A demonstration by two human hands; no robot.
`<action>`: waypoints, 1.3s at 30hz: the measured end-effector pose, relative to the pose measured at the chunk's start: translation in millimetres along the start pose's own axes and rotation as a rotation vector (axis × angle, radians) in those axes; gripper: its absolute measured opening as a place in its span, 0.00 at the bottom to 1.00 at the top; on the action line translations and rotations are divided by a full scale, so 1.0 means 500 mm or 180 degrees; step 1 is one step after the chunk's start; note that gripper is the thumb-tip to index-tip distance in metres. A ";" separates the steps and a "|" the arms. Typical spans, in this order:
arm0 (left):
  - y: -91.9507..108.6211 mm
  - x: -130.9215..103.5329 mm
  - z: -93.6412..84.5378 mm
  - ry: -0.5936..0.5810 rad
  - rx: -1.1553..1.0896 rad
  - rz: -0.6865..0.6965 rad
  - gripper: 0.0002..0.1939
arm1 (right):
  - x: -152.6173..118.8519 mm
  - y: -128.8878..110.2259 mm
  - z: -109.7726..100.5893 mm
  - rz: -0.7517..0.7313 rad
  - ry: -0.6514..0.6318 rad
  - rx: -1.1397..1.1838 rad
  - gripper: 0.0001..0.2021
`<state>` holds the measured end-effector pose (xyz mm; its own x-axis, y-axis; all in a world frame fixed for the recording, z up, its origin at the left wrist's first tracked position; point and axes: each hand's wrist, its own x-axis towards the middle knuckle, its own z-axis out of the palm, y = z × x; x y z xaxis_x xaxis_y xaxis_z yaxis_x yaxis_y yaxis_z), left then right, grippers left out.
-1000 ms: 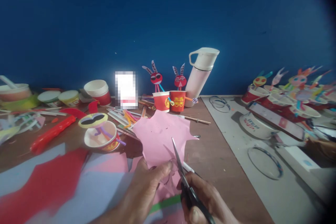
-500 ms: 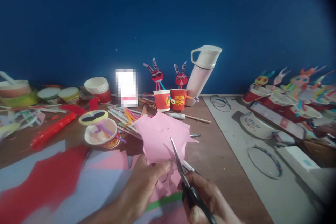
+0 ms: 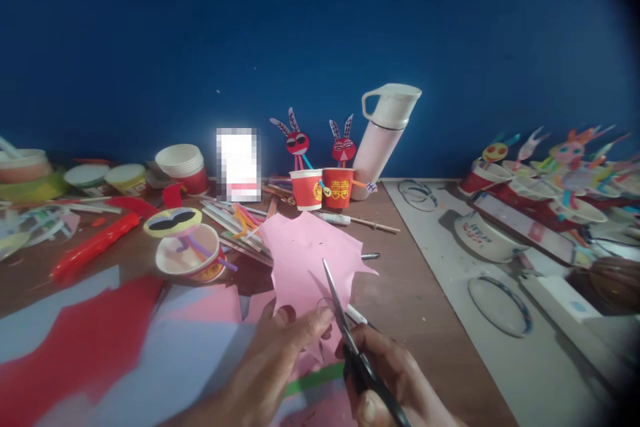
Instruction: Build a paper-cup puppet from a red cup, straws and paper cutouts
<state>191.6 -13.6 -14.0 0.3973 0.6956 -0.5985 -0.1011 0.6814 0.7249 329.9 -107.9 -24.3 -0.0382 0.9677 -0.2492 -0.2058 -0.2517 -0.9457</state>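
Between my hands is an unevenly cut sheet of pink paper [image 3: 313, 257] with small drawn marks. My left hand [image 3: 287, 347] grips its lower part, thumb on top near a curved pencil line. In my right hand [image 3: 395, 373] are black-handled scissors [image 3: 345, 320], their blades pointing up and away over the paper's right side. The blades look close together. Under my hands lie more pink paper and a green strip [image 3: 317, 379]. To the left, red paper [image 3: 85, 340] rests on pale blue sheets [image 3: 185, 347].
A paper cup figure [image 3: 193, 260] stands left of the paper. Behind are two red cup figures [image 3: 307, 190], a leaning thermos [image 3: 380, 147] and stacked cups [image 3: 183, 167]. On the right are a white bowl [image 3: 487, 237], a phone [image 3: 525, 227], a ring [image 3: 500, 307] and several cup figures.
The view has shifted slightly, so the background sits a little further left. My left fingers have moved on the pink paper, and the scissors keep nearly the same place over it.
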 end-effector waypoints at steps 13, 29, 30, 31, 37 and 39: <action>0.024 -0.003 0.000 0.0210 0.0696 0.0044 0.13 | 0.003 0.005 0.000 -0.0109 -0.0088 0.0095 0.24; 0.067 -0.024 0.019 0.0236 0.1256 0.0071 0.11 | -0.001 0.021 -0.005 0.0057 -0.0071 0.0039 0.26; 0.068 -0.024 0.019 0.0202 0.1250 0.0068 0.11 | -0.001 0.024 -0.005 0.0082 -0.0056 0.0048 0.26; 0.069 -0.023 0.019 0.0174 0.1241 0.0066 0.10 | -0.001 0.027 -0.005 0.0116 -0.0041 0.0040 0.26; 0.069 -0.014 0.008 -0.0046 0.1222 0.0072 0.09 | -0.001 0.021 -0.001 0.0210 0.0074 0.0020 0.23; 0.071 -0.010 0.004 -0.0094 0.1344 0.0000 0.09 | 0.000 0.007 -0.003 0.0191 -0.0062 0.0091 0.25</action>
<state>187.9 6.8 15.4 0.4237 0.6846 -0.5931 0.2792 0.5242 0.8045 330.5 -109.0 -27.7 -0.0704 0.9510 -0.3010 -0.2304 -0.3091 -0.9227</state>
